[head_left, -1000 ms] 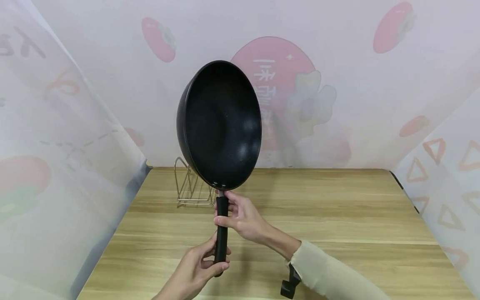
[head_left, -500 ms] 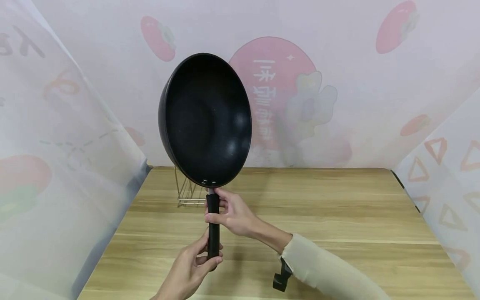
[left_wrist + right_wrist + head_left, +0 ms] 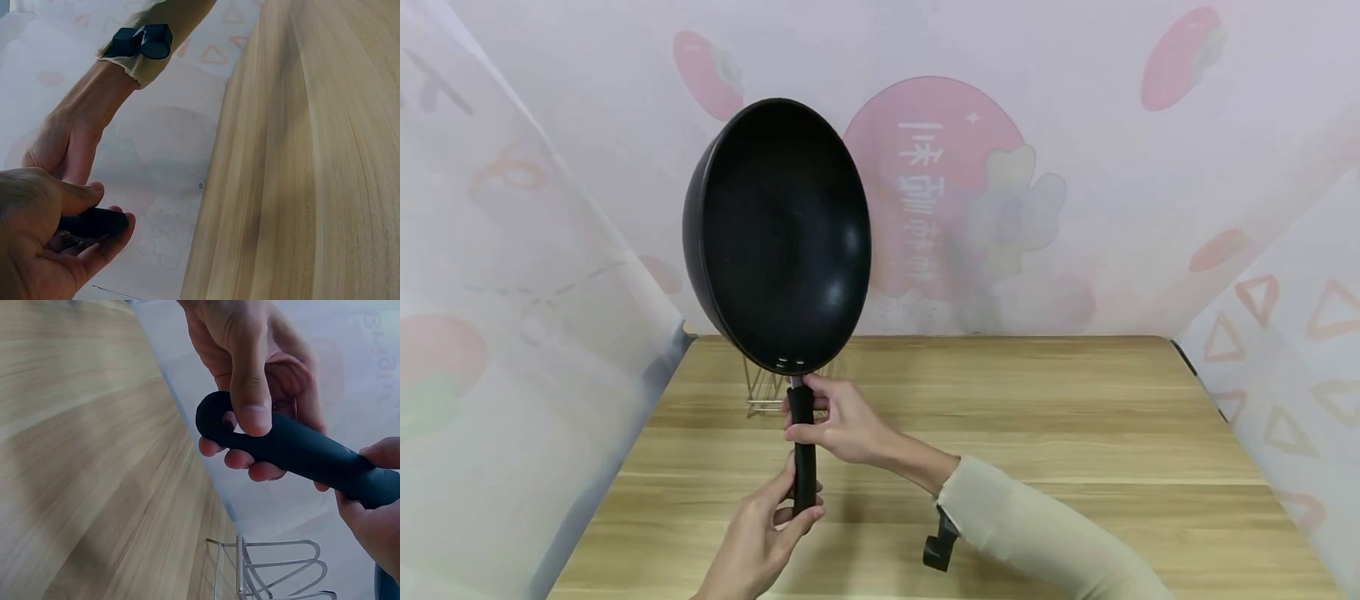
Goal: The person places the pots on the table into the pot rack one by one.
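A black wok [image 3: 782, 233] is held up over the table, its bowl at the top with the inside facing the head camera. Its black handle [image 3: 805, 475] points down. My left hand [image 3: 756, 533] grips the lower end of that handle, thumb across the front and fingers behind. Higher up, just under the bowl, my right hand [image 3: 846, 423] holds the handle between thumb and fingers. The right wrist view shows the handle [image 3: 306, 453] with a hanging hole at its end, beside the left thumb. In the left wrist view only the handle's tip [image 3: 100, 222] shows past the left fingers.
A metal wire rack [image 3: 763, 396] stands on the wooden table [image 3: 1037, 417] at the back left, partly hidden by the wok. Printed cloth walls [image 3: 1075, 83] enclose the table at the back and sides. A black camera mount [image 3: 942, 542] hangs at the right sleeve.
The wok has moved left and slightly up, with both hands keeping their grip on the handle. It now covers more of the wire rack's upper part.
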Motion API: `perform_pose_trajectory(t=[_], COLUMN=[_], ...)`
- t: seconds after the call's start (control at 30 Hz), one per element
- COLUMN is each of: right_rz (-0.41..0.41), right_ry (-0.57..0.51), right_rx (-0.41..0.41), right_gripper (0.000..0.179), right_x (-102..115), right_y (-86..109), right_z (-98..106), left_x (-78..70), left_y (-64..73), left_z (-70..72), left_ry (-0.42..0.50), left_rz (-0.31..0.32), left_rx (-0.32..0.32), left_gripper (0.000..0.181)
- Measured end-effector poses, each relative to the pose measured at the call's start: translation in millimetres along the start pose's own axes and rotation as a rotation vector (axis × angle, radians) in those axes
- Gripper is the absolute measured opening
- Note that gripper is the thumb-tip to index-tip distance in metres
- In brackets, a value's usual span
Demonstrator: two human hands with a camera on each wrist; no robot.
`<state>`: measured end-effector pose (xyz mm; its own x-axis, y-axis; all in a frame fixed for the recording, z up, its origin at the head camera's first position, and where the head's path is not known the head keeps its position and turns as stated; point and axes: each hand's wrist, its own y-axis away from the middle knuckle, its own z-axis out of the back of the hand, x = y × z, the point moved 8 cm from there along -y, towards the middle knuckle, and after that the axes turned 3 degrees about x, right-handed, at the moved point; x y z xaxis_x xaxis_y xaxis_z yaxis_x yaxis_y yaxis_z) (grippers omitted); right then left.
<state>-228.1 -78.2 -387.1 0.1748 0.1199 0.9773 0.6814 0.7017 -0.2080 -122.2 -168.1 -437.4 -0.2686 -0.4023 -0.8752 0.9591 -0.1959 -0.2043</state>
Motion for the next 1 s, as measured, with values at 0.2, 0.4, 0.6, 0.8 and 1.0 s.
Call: perform_pose_trajectory(t=[0.2,0.4,0.6,0.8,1.0], right_rz=[-0.011,-0.028,-0.033,-0.035,-0.04], right_ry=[0.019,0.071,0.053,0.014,-0.009], right_rx=[0.004,0.014,0.037,0.058,0.067], right_gripper=[0.044,0.045,0.05,0.047,0.054], right_x=[2,-1,-6,-10,-14], right_y=[-7.7,-16.2,-24.1,-28.3,-30.3], right_z=[-7,-18,-30,-39,-43], left_x=[-1.1,1.0,3.8,6.0,6.5], left_y=[3.3,8.8,15.8,22.8,27.2], left_z=[10.6,22.0,31.2,36.7,39.8], left_ry=[-0.144,-0.288,-0.382,-0.447,-0.509], left_rz=[-0.072,-0.132,-0.138,-0.153,-0.197], left_rx=[-0.098,-0.146,-0.182,-0.205,-0.234], left_gripper=[0.071,0.073,0.069,0.07,0.078])
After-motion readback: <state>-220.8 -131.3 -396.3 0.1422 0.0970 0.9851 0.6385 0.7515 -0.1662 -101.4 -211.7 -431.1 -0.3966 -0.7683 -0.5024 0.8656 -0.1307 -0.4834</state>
